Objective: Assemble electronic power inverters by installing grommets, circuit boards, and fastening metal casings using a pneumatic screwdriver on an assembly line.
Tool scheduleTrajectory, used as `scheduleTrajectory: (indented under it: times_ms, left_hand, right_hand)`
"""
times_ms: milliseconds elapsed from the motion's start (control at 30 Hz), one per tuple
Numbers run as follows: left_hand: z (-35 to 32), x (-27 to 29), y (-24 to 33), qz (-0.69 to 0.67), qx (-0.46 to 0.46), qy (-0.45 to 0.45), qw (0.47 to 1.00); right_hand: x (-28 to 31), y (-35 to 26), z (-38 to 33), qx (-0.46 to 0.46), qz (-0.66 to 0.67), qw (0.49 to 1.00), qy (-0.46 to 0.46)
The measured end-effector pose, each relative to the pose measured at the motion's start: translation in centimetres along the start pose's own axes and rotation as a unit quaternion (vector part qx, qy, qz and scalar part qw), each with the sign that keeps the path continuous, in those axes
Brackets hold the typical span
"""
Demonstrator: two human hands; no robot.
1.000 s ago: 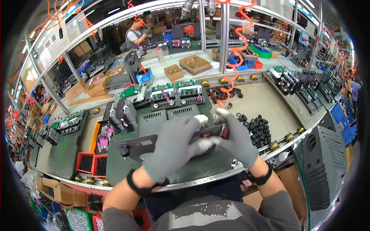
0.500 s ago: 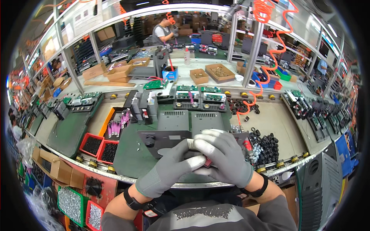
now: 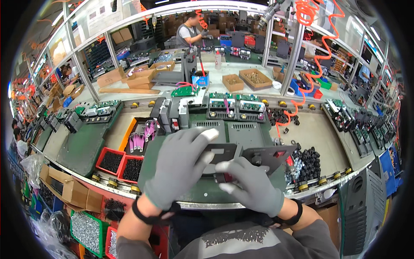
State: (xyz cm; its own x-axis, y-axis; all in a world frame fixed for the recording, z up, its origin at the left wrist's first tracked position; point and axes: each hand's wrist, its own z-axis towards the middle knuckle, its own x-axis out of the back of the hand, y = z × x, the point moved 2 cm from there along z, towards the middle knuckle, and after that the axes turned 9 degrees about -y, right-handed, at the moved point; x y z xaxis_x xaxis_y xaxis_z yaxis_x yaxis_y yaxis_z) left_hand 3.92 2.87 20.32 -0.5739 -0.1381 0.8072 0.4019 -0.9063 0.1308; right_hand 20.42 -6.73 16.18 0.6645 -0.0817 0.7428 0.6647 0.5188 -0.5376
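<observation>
Two gloved hands, left hand and right hand, grip a dark metal panel, fingers curled.

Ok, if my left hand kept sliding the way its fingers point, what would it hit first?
The left hand points up and to the right across the dark metal plate that both hands hold. Beyond the fingertips, the first thing looks to be the grey vented housing on the green mat, though depth is hard to judge.

Dark grey metal panel, tilted, on green mat.
</observation>
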Motion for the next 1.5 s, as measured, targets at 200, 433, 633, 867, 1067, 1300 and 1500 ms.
scheduleTrajectory:
  times_ms: [200,433,633,867,1067,1300,1500]
  left_hand:
    - [0.5,-2.1,-1.7,-0.027,0.014,-0.189,0.981]
    - [0.6,-1.2,-1.0,-0.147,0.002,-0.242,0.959]
    - [-0.3,-2.2,-0.3,-0.048,0.002,-0.151,0.987]
    - [-0.9,-2.8,-1.1,-0.023,0.002,-0.129,0.991]
    - [-0.8,-2.9,-1.0,-0.033,-0.012,-0.087,0.996]
    - [-0.2,-4.0,-0.5,-0.073,0.02,-0.082,0.994]
    - [0.6,-5.1,-4.3,-0.208,0.051,-0.125,0.969]
  right_hand:
    - [-3.0,2.5,0.4,-0.194,0.223,0.953,0.065]
    - [-5.5,3.7,-0.4,-0.229,0.454,0.84,0.188]
    - [-6.2,2.6,1.1,-0.143,0.374,0.866,0.299]
    - [-0.1,-2.3,0.6,-0.066,-0.241,0.953,0.171]
    - [0.7,0.2,4.1,0.023,-0.414,0.909,0.047]
    - [1.4,1.0,4.7,-0.066,-0.383,0.918,-0.081]
    - [10.7,-0.1,-7.2,0.021,-0.27,0.933,0.239]
